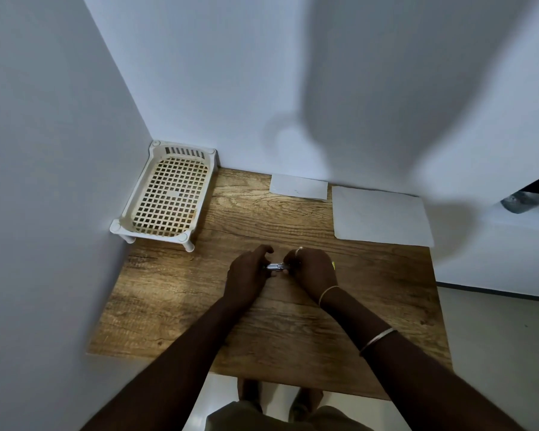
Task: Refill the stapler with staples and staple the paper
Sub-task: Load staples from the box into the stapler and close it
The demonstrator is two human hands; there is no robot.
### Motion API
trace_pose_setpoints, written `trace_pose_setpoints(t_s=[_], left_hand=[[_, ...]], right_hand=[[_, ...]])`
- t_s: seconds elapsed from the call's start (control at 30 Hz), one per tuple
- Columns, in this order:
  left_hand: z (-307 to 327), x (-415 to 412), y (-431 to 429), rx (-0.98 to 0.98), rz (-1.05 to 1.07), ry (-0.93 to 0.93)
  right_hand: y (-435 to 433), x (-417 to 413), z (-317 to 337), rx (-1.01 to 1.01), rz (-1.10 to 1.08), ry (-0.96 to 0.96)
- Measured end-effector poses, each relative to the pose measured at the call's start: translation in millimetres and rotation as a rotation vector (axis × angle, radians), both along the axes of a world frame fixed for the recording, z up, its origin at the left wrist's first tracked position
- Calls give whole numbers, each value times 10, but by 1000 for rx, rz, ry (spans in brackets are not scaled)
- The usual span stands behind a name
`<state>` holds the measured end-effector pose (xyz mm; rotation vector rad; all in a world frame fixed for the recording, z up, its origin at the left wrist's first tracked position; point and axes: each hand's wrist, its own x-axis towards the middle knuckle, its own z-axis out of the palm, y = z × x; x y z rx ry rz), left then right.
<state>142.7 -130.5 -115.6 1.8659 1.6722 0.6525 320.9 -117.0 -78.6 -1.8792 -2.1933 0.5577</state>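
Observation:
Over the middle of the wooden table [175,306], both my hands close around a small metal stapler [274,266]. My left hand [248,273] grips its left end and my right hand [311,272] covers its right end, where a bit of yellow [333,265] peeks out past the knuckles. Only a short silver stretch of the stapler shows between the fingers; whether it is hinged apart and whether staples are in it stays hidden. A white sheet of paper [381,216] lies flat at the back right, and a smaller white piece [298,186] rests against the wall.
A cream plastic mesh tray on short legs [168,197] stands in the back left corner. White walls close off the left and back. The table's right edge drops to the floor, and its near edge sits above my feet.

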Motion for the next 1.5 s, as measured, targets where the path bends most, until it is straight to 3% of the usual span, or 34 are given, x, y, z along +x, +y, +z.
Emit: trace_pose_setpoints(t_s=[0.07, 0.13, 0.47, 0.77, 0.97, 1.23, 1.5], left_hand=[[6, -4, -11, 3, -4, -5], [9, -1, -17, 1, 0, -4], [16, 2, -13, 9, 11, -22], [-8, -3, -8, 1, 8, 6], [-35, 19, -12, -23, 36, 12], [-34, 40, -42, -27, 29, 50], [-53, 44, -86, -5, 30, 59]], right_hand=[[-19, 31, -33, -22, -92, 153], [-24, 32, -51, -35, -100, 190], [77, -123, -48, -3, 95, -77], [-2, 48, -109, 2, 29, -7], [-214, 644, -186, 19, -24, -247], [-148, 547, 19, 73, -46, -164], [-77, 1, 172, 169, 138, -173]])
